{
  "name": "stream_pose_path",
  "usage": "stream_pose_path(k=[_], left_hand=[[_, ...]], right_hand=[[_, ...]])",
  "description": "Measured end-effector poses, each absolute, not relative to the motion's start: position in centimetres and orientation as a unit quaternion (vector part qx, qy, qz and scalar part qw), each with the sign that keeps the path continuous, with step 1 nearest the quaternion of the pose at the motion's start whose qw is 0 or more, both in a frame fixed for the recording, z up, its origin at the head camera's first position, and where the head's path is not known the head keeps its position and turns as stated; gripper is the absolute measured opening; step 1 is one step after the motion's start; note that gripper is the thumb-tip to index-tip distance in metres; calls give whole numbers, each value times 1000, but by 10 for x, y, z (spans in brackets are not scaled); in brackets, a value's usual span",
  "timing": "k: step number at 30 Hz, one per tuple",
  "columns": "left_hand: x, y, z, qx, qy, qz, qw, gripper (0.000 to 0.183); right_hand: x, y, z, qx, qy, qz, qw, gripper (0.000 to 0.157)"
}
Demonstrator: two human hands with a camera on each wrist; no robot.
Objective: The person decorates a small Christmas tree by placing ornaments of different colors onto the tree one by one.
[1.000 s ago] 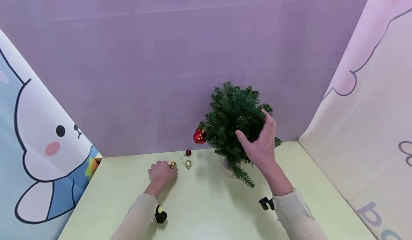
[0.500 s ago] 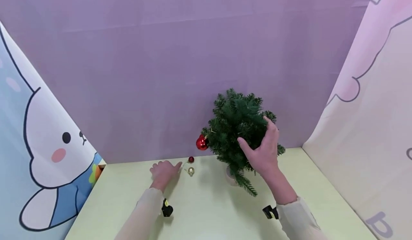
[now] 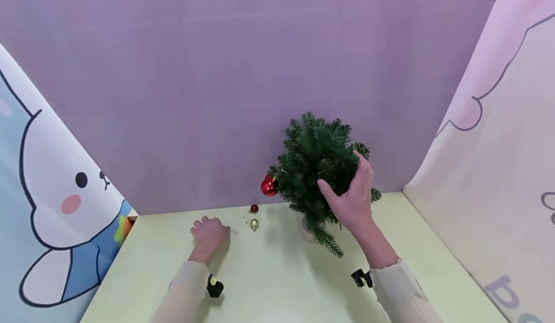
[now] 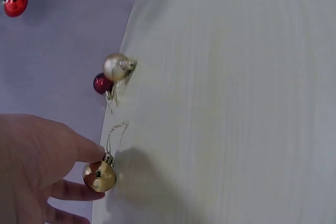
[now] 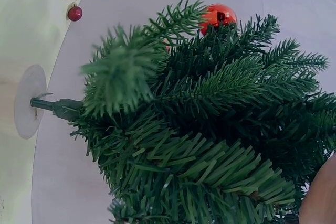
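Note:
A small green Christmas tree stands at the back of the table on a pale round base. One shiny red ball hangs on its left side. At the tree's right, my right hand rests against the branches, thumb and fingers spread wide. My left hand is low over the table, left of the tree. Its thumb and fingers pinch a gold Christmas ball by the cap, with the thread loop standing up. In the head view that ball is hidden behind the hand.
On the table, between my left hand and the tree, lie a dark red ball and a pale gold ball with thread loops. A purple backdrop rises behind, with printed cloth panels at either side.
My left hand has closed on the gold ball, which lay beside its thumb, and shifted slightly left with it. The right hand and the tree have stayed in place.

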State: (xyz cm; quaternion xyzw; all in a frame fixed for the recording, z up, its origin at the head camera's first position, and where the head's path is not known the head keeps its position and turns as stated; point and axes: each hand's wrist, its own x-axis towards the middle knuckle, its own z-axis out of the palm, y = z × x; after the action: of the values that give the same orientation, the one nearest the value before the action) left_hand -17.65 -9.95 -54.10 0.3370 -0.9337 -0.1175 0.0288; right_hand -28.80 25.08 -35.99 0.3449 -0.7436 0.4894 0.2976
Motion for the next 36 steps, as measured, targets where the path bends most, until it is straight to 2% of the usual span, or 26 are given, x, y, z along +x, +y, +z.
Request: stream_pose_path(k=[6, 11, 15, 19, 26, 36], left_hand=[[-164, -113, -540, 324, -934, -147, 36, 43], [-154, -116, -545, 315, -933, -167, 46, 36], [-152, -117, -551, 308, -932, -185, 52, 37], [-151, -118, -551, 301, -933, -191, 53, 38], [-143, -120, -548, 297, -919, -242, 92, 24], [-135, -102, -543, 279, -899, -308, 136, 34]], right_hand=[[-283, 249, -359, 352, -744, 482, 301, 87], [-280, 251, -362, 371, -731, 467, 332, 81], [-279, 251, -362, 375, -725, 456, 355, 76], [-280, 253, -362, 376, -727, 452, 356, 74], [-277, 253, -359, 383, -721, 458, 353, 70], [-276, 251, -361, 384, -719, 456, 357, 69]])
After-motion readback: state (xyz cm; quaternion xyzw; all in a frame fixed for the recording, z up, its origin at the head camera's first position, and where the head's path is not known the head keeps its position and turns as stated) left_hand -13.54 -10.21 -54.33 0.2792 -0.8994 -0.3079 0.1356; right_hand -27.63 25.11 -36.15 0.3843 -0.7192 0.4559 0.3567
